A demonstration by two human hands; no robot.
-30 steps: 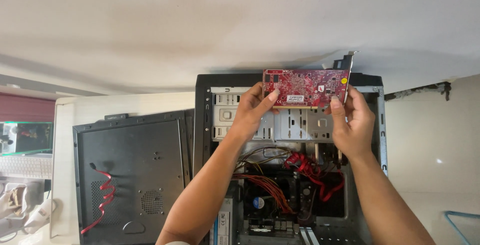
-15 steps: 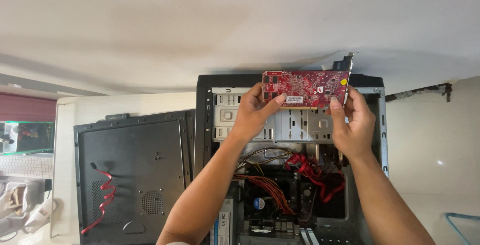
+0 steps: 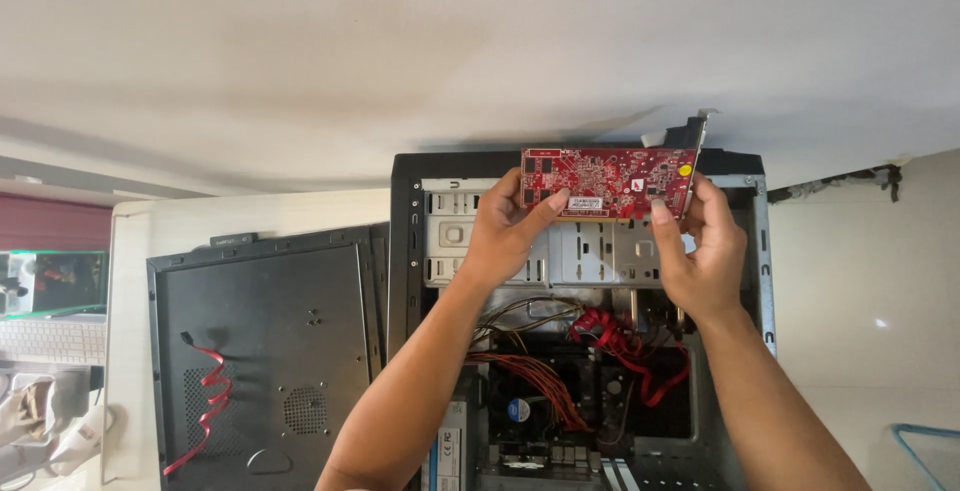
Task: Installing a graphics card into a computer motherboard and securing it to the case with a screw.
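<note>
A red expansion card [image 3: 606,180] with a metal bracket at its right end is held up over the far end of an open black computer case [image 3: 404,251]. My left hand [image 3: 508,229] pinches the card's left lower edge. Gripping its right end near the bracket is my right hand [image 3: 700,251]. Inside the case, below my hands, lie silver drive bays [image 3: 590,251], red and orange cables [image 3: 625,346] and a cooling fan [image 3: 520,406].
The case's removed black side panel [image 3: 262,351] lies to the left with a loose red cable [image 3: 205,401] on it. A white keyboard [image 3: 50,339] sits at the far left edge. A white wall fills the top of the view.
The card and both hands have barely shifted; my grip on the card stays the same.
</note>
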